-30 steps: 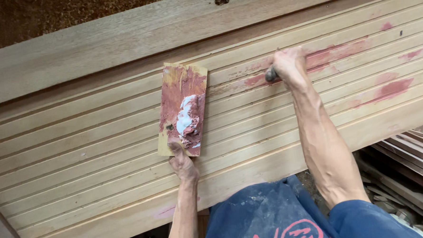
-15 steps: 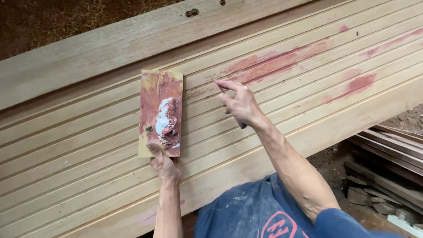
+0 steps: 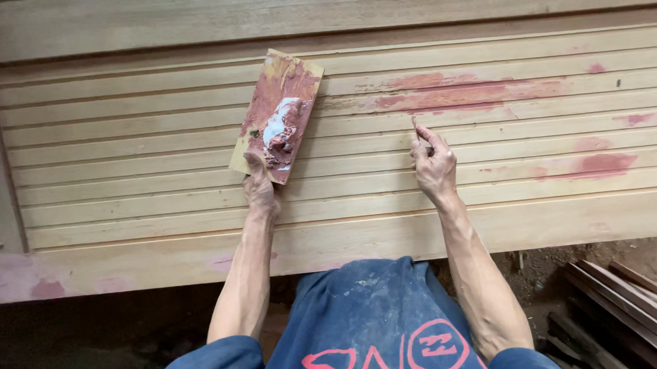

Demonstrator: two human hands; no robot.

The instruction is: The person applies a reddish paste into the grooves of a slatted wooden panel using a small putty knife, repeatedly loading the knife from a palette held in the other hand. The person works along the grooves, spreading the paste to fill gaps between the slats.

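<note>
Reddish filler coats the small board (image 3: 278, 120) my left hand (image 3: 261, 186) grips by its lower edge. My right hand (image 3: 432, 164) (grip pinched on something too small to tell) has drawn back from the red smear (image 3: 472, 93) on the slatted door panel (image 3: 157, 151), closer to the board.

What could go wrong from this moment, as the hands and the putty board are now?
1. The left hand grips the putty board only at its lower end, and it is tilted, so the wet putty might slide off.
2. The right hand holds a small tool whose tip is at a groove; it might scratch the slatted panel.
3. Red smears might dry as stains on the wood.
</note>
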